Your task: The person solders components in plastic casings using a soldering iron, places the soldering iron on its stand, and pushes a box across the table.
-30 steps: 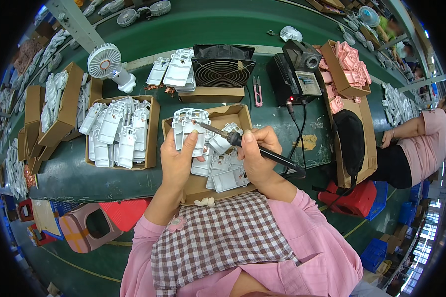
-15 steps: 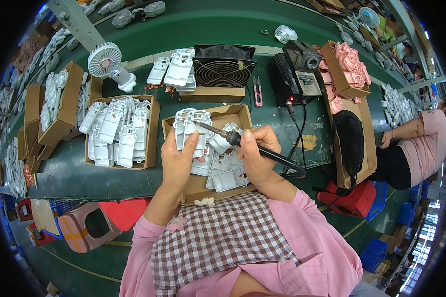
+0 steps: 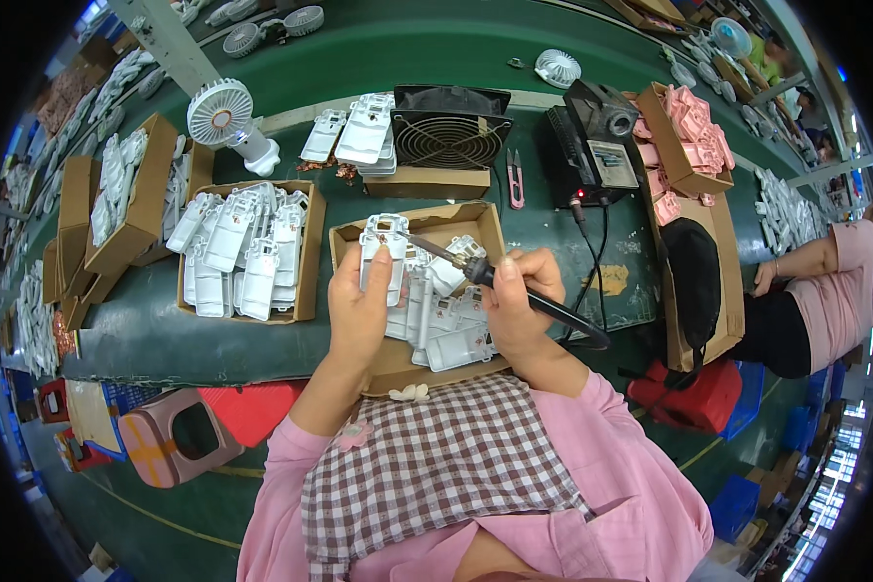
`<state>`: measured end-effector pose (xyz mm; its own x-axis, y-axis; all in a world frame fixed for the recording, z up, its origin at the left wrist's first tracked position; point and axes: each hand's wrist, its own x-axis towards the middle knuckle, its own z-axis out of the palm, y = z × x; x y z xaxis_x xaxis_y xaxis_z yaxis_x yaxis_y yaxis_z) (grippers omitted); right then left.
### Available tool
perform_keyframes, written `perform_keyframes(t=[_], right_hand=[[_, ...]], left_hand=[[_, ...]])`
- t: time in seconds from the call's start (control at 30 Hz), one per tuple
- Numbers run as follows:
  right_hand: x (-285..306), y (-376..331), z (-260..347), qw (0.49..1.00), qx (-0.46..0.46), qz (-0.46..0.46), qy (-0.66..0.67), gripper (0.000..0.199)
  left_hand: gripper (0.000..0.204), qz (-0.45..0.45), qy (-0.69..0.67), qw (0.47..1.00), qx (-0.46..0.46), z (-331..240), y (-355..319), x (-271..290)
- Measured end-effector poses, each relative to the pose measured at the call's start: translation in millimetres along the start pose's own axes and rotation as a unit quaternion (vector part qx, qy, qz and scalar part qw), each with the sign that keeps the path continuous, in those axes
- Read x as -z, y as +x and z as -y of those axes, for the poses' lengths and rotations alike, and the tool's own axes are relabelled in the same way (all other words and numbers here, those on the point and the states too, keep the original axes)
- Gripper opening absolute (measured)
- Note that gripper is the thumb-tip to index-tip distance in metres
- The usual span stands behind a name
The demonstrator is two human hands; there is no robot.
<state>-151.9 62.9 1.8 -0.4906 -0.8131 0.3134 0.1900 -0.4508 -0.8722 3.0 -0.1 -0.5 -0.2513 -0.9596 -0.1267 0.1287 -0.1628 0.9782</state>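
My left hand (image 3: pixel 357 306) is closed on a white plastic casing (image 3: pixel 383 267) above a shallow cardboard box (image 3: pixel 347 241). Copper-coloured metal shows near the casing's top end. In my right hand (image 3: pixel 526 301) is a soldering iron (image 3: pixel 547 308) with a black handle, its fingers wrapped round the grip. The iron's metal tip points left and reaches the casing's upper edge; whether it touches cannot be made out. Several more white casings (image 3: pixel 456 347) lie loosely in the box below both hands.
Another box (image 3: pixel 307 262) of white casings stands at left. Behind are a small fan (image 3: pixel 220 112), stacked casings (image 3: pixel 366 131), a black extractor fan (image 3: pixel 453 141) and pink-handled snips (image 3: pixel 515 179). A black soldering station (image 3: pixel 592 145) and a box of pink parts (image 3: pixel 694 177) stand at right.
The left hand held what looked like two casings side by side; now one shows, and another lies in the box beside it. The iron's tip stays near the held casing's top.
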Motion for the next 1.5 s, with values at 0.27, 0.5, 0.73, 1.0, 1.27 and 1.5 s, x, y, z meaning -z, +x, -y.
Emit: perform_keyframes(t=[0.27, 0.5, 0.73, 1.0, 1.27, 1.5], right_hand=[[-3.5, 3.6, 0.5, 0.998, -0.031, 0.007, -0.051, 0.016], [-1.3, 4.5, -3.5, 0.994, -0.025, 0.029, -0.100, 0.017], [-2.5, 4.3, -3.2, 0.994, -0.033, 0.022, -0.100, 0.017], [-4.3, 4.0, -2.5, 0.994, -0.046, 0.013, -0.097, 0.018], [-2.6, 5.2, -1.5, 0.997, -0.055, 0.000, -0.057, 0.020], [-2.0, 5.9, -2.1, 0.996, -0.058, 0.012, -0.067, 0.022]], left_hand=[[0.015, -0.006, 0.003, 1.000, -0.005, 1.0, 0.5, -1.5], [0.014, -0.006, 0.007, 1.000, -0.013, 0.3, 0.6, -1.9], [0.013, -0.005, 0.002, 1.000, -0.015, -1.0, 0.7, -1.8], [0.013, -0.005, 0.001, 1.000, -0.010, -2.0, 0.9, -1.6], [0.013, -0.007, 0.000, 1.000, 0.001, -0.8, 0.0, -2.1], [0.012, 0.003, 0.012, 1.000, -0.007, 1.2, -0.3, -2.0]])
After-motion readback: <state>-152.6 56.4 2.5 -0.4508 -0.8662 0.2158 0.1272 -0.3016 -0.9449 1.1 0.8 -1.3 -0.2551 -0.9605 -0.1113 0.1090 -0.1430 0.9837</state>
